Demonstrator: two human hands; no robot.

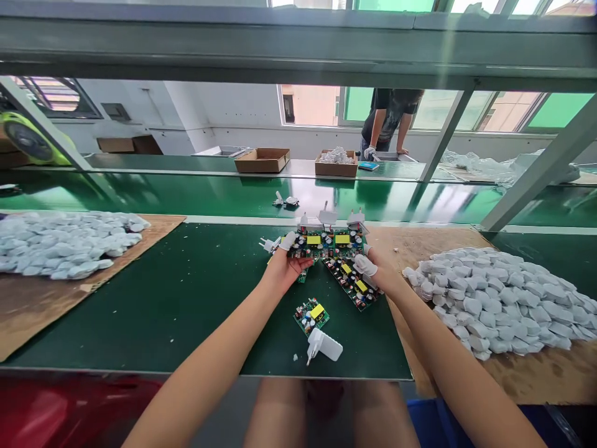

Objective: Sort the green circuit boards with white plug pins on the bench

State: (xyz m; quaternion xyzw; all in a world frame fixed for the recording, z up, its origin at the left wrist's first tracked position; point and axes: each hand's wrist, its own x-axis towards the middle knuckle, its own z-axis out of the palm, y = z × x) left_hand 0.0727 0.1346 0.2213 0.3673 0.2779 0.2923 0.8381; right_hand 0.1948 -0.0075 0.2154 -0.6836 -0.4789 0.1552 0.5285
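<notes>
A green circuit board panel [327, 244] with yellow transformers is held level above the worktop. White plug housings [328, 216] stand along its far edge. My left hand [285, 266] is closed on the panel's left end, and my right hand [377, 269] grips its right end. White covers sit on some fingertips of both hands. Under my right hand lies another board strip [351, 285], slanting across the worktop. Nearer me are a small loose circuit board [311, 315] and a white plug adapter [325, 346] on its side. Another white plug [269, 244] shows beside my left hand.
Piles of white plastic housings lie on cardboard at the left [69, 242] and right [513, 298]. Beyond the green worktop [186, 298] are a few small white parts [285, 201] and cardboard boxes [262, 163]. A person [389, 121] stands at the back. A metal beam [280, 46] crosses above.
</notes>
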